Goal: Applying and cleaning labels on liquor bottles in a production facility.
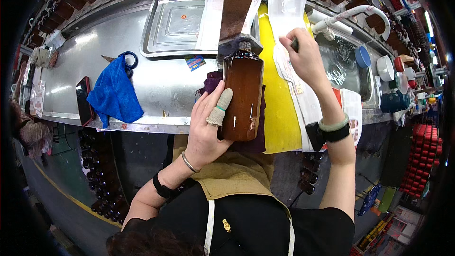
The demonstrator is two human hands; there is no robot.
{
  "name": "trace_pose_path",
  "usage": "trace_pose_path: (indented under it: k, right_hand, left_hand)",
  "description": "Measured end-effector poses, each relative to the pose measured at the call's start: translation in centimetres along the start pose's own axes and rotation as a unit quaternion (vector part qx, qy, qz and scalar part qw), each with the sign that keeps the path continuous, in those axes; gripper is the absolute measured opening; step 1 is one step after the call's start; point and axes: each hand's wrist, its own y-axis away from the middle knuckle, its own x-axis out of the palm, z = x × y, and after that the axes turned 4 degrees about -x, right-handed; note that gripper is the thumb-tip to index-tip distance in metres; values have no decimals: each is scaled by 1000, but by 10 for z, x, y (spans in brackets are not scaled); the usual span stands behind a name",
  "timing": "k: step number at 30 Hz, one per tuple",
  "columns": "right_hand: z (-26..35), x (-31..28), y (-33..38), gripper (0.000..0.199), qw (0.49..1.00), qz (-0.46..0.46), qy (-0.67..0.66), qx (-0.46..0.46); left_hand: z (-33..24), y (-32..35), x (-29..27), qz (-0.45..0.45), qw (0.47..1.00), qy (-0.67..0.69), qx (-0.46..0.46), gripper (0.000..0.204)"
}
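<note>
A brown glass bottle (242,97) lies with its neck pointing away from me, against a metal block at the foot of a rusty upright bar (237,9). My left hand (206,130) is closed along its left side, with a grey cloth sleeve on one digit. Dark purple cloth (212,81) shows beside and under the bottle. To the right, my right hand (307,57) is raised over white sheets (310,97) and pinches a small dark piece (295,44), mostly hidden by the fingers. The sheets lie along a yellow board (279,128).
At left on the steel table are a blue cloth (115,96), scissors (129,60) and a phone (85,100). A metal tray (154,43) with papers (211,14) stands behind. On the right are a sink (365,83), a curved tap (362,8) and a blue cup (362,57). Brown bottles line the back.
</note>
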Motion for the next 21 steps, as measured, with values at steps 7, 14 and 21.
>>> trace_pose_path:
  k: [7,14,21]
  right_hand:
    - [12,73,-95,26,951,287,111,-22]
    - [-22,122,-109,26,965,216,150,5]
    - [-64,149,-109,27,983,175,57,-3]
  left_hand:
    - [5,0,-4,5,1000,27,2,86]
    - [10,-3,-7,13,999,51,7,86]
    - [18,3,4,7,991,128,-37,99]
